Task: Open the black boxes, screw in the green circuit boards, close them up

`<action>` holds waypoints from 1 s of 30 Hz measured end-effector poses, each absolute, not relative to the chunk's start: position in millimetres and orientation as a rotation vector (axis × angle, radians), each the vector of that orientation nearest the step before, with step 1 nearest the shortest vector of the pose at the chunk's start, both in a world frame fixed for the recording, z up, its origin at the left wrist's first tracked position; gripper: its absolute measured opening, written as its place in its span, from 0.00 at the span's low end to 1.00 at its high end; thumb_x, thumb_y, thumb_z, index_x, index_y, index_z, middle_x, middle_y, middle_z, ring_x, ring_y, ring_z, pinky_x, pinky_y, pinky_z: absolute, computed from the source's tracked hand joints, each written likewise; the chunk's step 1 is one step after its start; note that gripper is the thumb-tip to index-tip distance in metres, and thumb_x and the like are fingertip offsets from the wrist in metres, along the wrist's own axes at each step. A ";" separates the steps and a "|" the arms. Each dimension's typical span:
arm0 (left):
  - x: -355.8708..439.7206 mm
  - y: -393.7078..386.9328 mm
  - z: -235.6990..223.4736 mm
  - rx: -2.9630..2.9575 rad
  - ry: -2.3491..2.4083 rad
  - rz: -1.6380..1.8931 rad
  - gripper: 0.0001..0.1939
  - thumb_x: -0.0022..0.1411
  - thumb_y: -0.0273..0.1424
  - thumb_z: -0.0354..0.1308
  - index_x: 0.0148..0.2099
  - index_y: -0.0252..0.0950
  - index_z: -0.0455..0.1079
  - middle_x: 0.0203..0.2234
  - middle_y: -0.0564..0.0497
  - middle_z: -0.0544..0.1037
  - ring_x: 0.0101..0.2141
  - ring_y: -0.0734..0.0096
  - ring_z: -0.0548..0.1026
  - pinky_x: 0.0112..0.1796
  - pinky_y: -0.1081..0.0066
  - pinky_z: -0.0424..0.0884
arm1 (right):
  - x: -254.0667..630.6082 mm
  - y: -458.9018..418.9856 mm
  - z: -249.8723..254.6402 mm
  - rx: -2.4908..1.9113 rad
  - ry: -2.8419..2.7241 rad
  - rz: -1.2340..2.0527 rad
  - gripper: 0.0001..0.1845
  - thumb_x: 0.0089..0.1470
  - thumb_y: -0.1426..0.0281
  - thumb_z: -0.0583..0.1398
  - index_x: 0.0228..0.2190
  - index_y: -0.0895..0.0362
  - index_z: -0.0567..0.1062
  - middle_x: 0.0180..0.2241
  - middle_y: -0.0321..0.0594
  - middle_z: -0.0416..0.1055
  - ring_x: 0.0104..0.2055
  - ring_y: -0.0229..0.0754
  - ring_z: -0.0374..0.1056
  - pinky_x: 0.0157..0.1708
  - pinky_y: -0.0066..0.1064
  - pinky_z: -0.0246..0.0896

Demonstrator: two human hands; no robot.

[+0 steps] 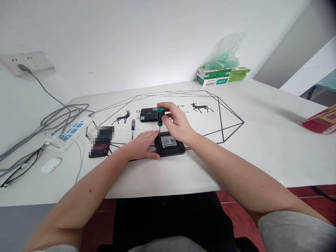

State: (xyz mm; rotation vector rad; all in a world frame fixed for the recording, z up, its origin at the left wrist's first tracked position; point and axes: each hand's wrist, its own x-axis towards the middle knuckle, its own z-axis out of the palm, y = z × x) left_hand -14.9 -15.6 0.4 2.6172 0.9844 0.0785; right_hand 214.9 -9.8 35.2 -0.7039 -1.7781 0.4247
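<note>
On the white tabletop [204,126], black lettering [138,111] reads in fragments: "D" and "ta" left of centre, "he" and "it" right of it. Too small to read: the label [168,141] on the square black device [171,152] below centre, and print on the green-and-white cartons [214,73], upper right.

Light grey short right sleeve [296,231], matching left sleeve [57,249], grey shirt front [168,245], black legwear [173,217], bare forearms [231,168]

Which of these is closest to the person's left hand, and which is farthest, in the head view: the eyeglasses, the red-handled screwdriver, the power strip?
Nearest to the left hand first:
1. Red-handled screwdriver, just beyond it.
2. Power strip, off to the left.
3. Eyeglasses, at the far left.
</note>
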 end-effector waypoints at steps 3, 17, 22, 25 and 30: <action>-14.6 -16.0 1.0 2.615 0.984 0.089 0.64 0.62 0.73 0.56 0.82 0.36 0.46 0.77 0.33 0.57 0.76 0.31 0.54 0.72 0.43 0.55 | 215.0 -8.7 35.6 -0.717 -1.788 0.391 0.20 0.64 0.68 0.62 0.57 0.50 0.74 0.54 0.46 0.73 0.53 0.49 0.72 0.46 0.46 0.79; -14.6 -16.0 1.9 2.611 0.995 0.052 0.65 0.62 0.73 0.55 0.83 0.34 0.44 0.78 0.32 0.55 0.76 0.32 0.53 0.73 0.43 0.53 | 214.3 -5.4 32.6 -0.765 -1.718 0.394 0.26 0.60 0.69 0.64 0.59 0.49 0.69 0.53 0.45 0.73 0.45 0.46 0.73 0.40 0.43 0.79; -13.9 -17.0 2.6 2.620 0.999 0.044 0.65 0.62 0.74 0.54 0.83 0.35 0.43 0.78 0.33 0.54 0.77 0.32 0.52 0.72 0.43 0.53 | 214.2 -4.8 32.7 -0.768 -1.693 0.400 0.25 0.60 0.68 0.65 0.58 0.48 0.69 0.53 0.44 0.73 0.45 0.46 0.73 0.40 0.43 0.79; -13.1 -17.6 3.5 2.613 1.015 0.027 0.65 0.62 0.74 0.54 0.83 0.32 0.44 0.78 0.31 0.54 0.77 0.33 0.51 0.73 0.44 0.52 | 214.2 -4.5 32.5 -0.765 -1.684 0.406 0.25 0.60 0.68 0.64 0.58 0.48 0.69 0.53 0.44 0.73 0.45 0.45 0.73 0.40 0.43 0.78; -14.4 -16.9 2.3 2.578 1.008 0.053 0.66 0.61 0.74 0.56 0.82 0.30 0.46 0.78 0.30 0.54 0.77 0.32 0.51 0.73 0.43 0.52 | 214.8 -5.0 33.1 -0.747 -1.653 0.399 0.24 0.60 0.67 0.64 0.57 0.48 0.70 0.52 0.43 0.73 0.45 0.45 0.72 0.39 0.41 0.77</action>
